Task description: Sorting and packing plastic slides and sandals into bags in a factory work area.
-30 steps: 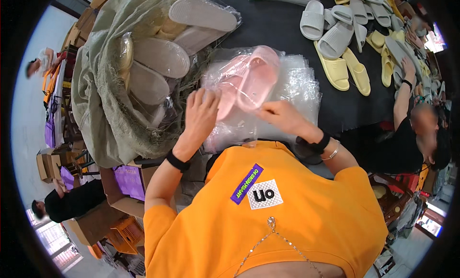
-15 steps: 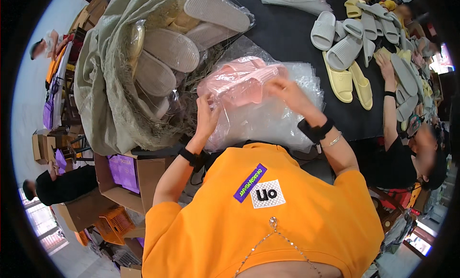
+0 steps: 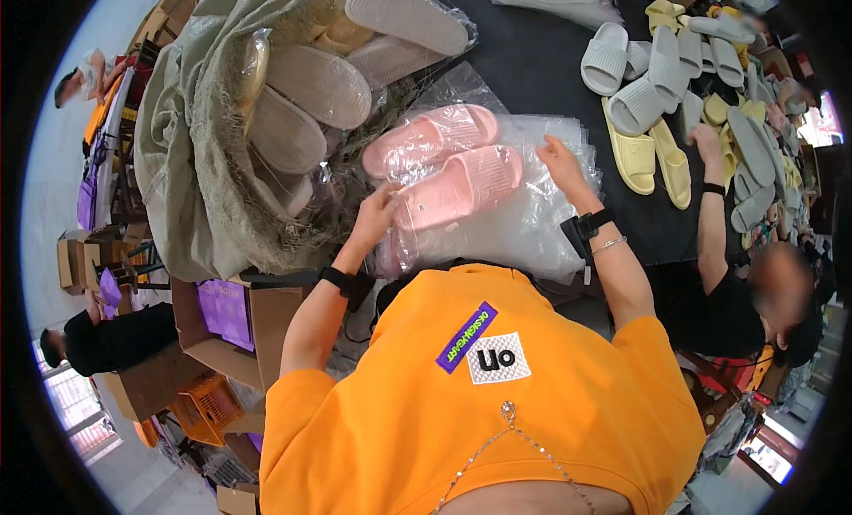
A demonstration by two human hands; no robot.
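Two pink slippers (image 3: 457, 187) lie side by side in a clear plastic bag (image 3: 430, 218). The slippers rest on a stack of flat clear plastic bags (image 3: 532, 231) in front of me. At their left end, my left hand (image 3: 377, 215) is closed on the edge of the bag that holds them. My right hand (image 3: 564, 169) is off to the right of the slippers, above the stack, with fingers loosely bent and apart and nothing seen in them. Just left of my left hand is a large woven sack (image 3: 191, 160) filled with bagged grey slippers (image 3: 324, 85).
Loose grey slippers (image 3: 639, 102) and yellow slippers (image 3: 630, 151) cover the right side of the black table (image 3: 524, 62). A co-worker's hand (image 3: 707, 147) reaches among them. An open cardboard box (image 3: 235, 364) with purple packs stands below the sack. More clear bags (image 3: 559, 0) lie at the far edge.
My right hand has moved right, off the slippers. The two slippers now lie flatter and farther apart. My left hand stays at the bag's left edge. The co-worker's hand has shifted slightly.
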